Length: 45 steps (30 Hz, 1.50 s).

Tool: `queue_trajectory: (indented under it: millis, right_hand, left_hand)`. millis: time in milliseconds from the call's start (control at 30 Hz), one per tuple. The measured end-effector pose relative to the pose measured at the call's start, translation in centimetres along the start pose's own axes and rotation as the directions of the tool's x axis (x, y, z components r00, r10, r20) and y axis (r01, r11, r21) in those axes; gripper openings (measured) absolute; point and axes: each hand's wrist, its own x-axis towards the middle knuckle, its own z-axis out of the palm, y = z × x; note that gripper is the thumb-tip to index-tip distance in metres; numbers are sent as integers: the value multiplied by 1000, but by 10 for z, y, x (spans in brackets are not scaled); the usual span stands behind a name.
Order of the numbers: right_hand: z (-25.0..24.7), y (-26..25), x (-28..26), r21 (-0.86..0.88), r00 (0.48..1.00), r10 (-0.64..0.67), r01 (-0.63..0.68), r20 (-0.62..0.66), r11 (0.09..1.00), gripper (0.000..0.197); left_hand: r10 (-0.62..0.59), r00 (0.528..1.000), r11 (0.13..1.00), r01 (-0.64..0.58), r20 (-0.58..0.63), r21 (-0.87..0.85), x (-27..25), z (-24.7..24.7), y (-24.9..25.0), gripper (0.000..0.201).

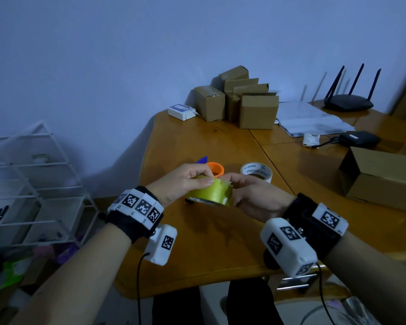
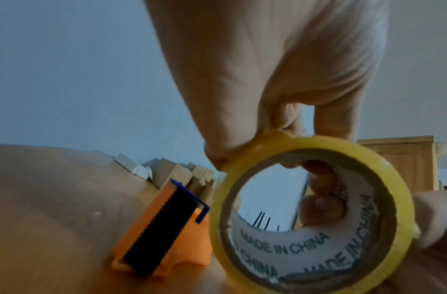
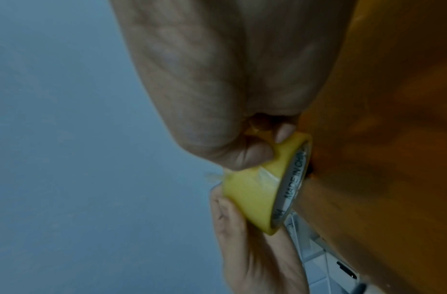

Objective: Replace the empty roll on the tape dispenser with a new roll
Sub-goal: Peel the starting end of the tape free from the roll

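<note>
Both hands hold a yellow tape roll (image 1: 208, 193) just above the wooden table (image 1: 209, 249). My left hand (image 1: 203, 180) pinches its top left edge. My right hand (image 1: 231, 182) grips it from the right, with fingers (image 2: 320, 206) showing inside the core and a thumb (image 3: 252, 155) on the outer face. A loose tape end (image 3: 217, 176) lifts off the yellow roll (image 3: 252, 199) by that thumb. The orange dispenser (image 1: 216, 168) with a blue part lies on the table behind the hands. In the left wrist view the dispenser (image 2: 189, 240) is left of the roll (image 2: 383, 169). A bare white core (image 1: 256, 171) lies to its right.
Several small cardboard boxes (image 1: 258, 111) stand at the back of the table, with papers (image 1: 314, 120), a black router (image 1: 348, 102) and a black adapter (image 1: 361, 138) to their right. A bigger box (image 1: 382, 179) sits at the right. A white wire rack (image 1: 33, 184) stands left of the table.
</note>
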Motion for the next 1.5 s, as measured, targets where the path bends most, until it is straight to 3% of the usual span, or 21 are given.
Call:
queue_trajectory:
  millis: [267,467,767,1000,1133,1300,1400,1500]
  right_hand:
    - [0,-2,-5,94,999,35,-38,32,995,44]
    - [4,-1,-3,-35,999,-29,29,19,999,18]
    - [3,0,-1,-13,1000,-11,11,-28,1000,33]
    - [9,-2,-3,-26,998,-3,1,-56,1000,36]
    - [10,3,-1,-142,991,-37,19,-129,990,49]
    - [10,-6,-9,-32,993,-100,99,-55,995,51]
    - [12,-7,-10,-191,974,-205,185,-93,964,48]
    - [16,-7,-15,-435,931,-356,290,-77,853,51]
  left_hand:
    - [-43,999,997,42,-20,-58,-3,-3,-7,36]
    - [-37,998,998,35,-45,-46,-3,-4,-7,37]
    - [-26,999,1000,26,-26,-2,-4,0,-6,18]
    - [-14,1000,1000,13,13,23,-4,1,-4,17]
    - [-29,999,1000,29,-28,7,-4,2,-2,17]
    - [-66,992,989,51,-106,-140,-6,-2,-2,19]
    - [-102,985,974,70,-141,-216,-5,0,2,22]
    - [-130,977,969,89,-171,-232,-5,0,5,21]
